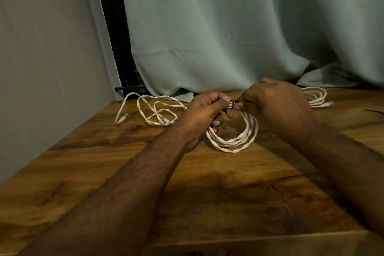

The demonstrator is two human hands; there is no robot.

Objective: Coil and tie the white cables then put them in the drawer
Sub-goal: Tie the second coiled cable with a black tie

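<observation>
A coiled white cable (pixel 234 141) hangs in several loops, its lower part resting on the wooden table (pixel 104 172). My left hand (pixel 204 110) grips the top of the coil. My right hand (pixel 276 102) pinches a small dark tie (pixel 233 105) wrapped around the bundle, right beside my left thumb. A loose, uncoiled white cable (pixel 151 110) sprawls on the table to the left, its plugs showing. Another coiled white cable (pixel 315 95) lies behind my right hand. No drawer is visible.
A grey-green curtain (pixel 228 37) hangs behind the table and touches its far edge. A pale wall (pixel 41 48) stands at the left. A thin dark strip (pixel 374 111) lies at the right edge.
</observation>
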